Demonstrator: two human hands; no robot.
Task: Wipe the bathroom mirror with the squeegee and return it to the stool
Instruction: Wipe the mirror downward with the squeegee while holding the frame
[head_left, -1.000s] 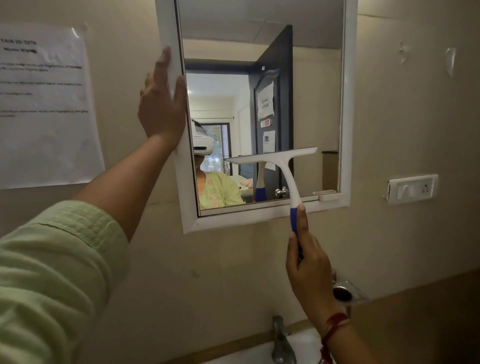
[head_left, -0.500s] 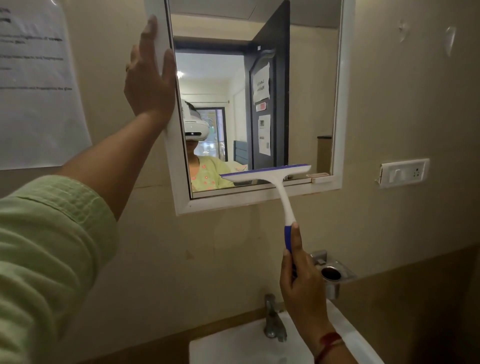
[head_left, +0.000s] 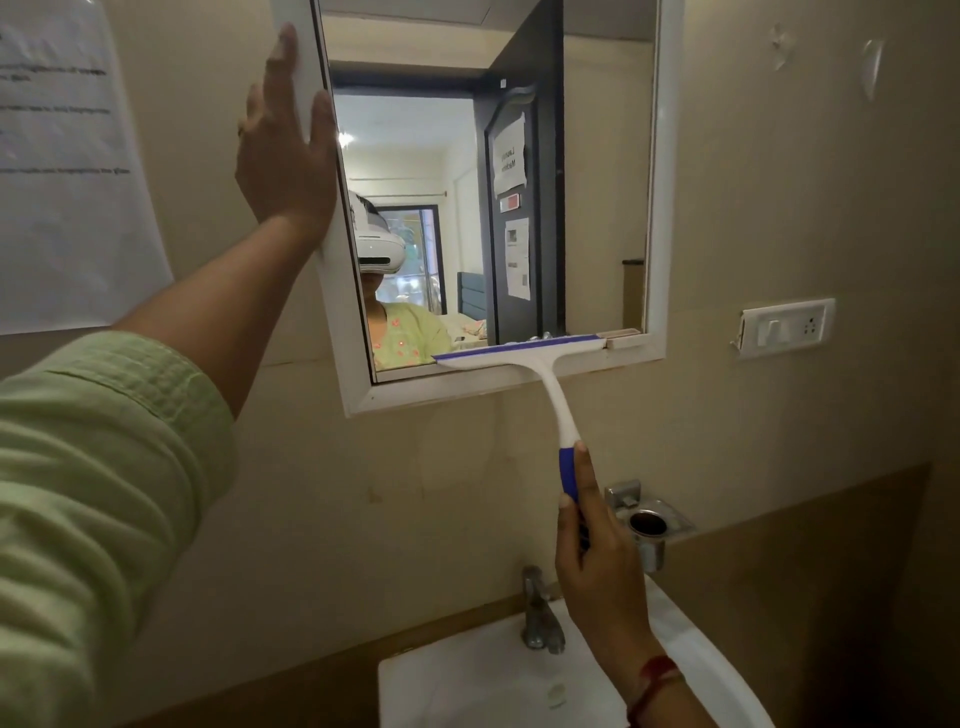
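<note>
A white-framed mirror (head_left: 658, 171) hangs on the beige wall. My left hand (head_left: 283, 150) lies flat against its left frame edge, fingers spread. My right hand (head_left: 597, 566) grips the blue end of a white squeegee (head_left: 550, 387). The squeegee's blue-edged blade lies across the bottom of the glass, right at the lower frame. The stool is out of view.
A white sink (head_left: 467, 686) with a metal tap (head_left: 540, 613) sits below. A metal cup holder (head_left: 649, 525) is fixed to the wall right of my right hand. A switch plate (head_left: 787, 327) is at right, a paper sheet (head_left: 67, 171) at left.
The squeegee has been drawn down the glass from mid-height to the bottom edge of the mirror. My left hand has stayed on the frame.
</note>
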